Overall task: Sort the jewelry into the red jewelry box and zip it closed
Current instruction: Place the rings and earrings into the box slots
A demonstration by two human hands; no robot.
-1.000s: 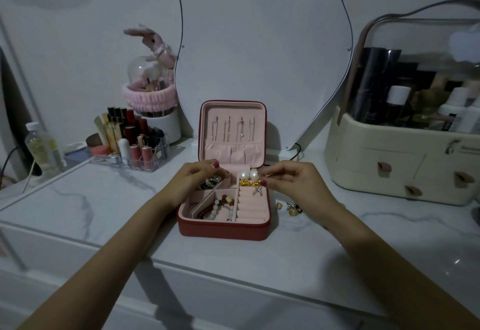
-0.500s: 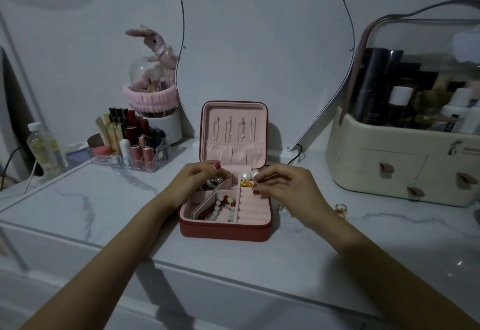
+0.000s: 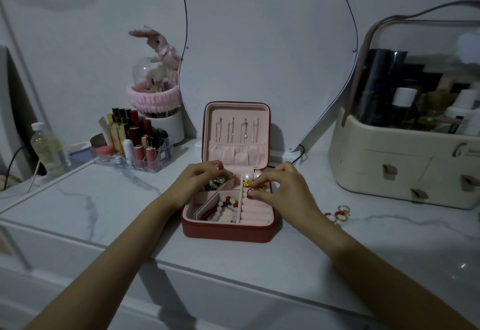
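The red jewelry box (image 3: 228, 231) sits open. The right hand (image 3: 283, 189) pinches a small ring (image 3: 250, 190) over the ring rolls. The left hand (image 3: 197, 181) rests curled on the box's left edge; I cannot tell if it holds anything.

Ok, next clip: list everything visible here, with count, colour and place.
jewelry box: one, red with pink lining, open, table centre
beaded bracelet: one, white and red, front compartment
pearl earrings: two, white, back right compartment
rings: a few, gold and red, on the table right of the box
lipstick organiser: one, clear, back left
bottle: one, clear, far left
cosmetics case: one, cream, right
mirror: one, white-framed, behind the box
left hand: over the back left compartment
right hand: pinching a small ring at the ring rolls
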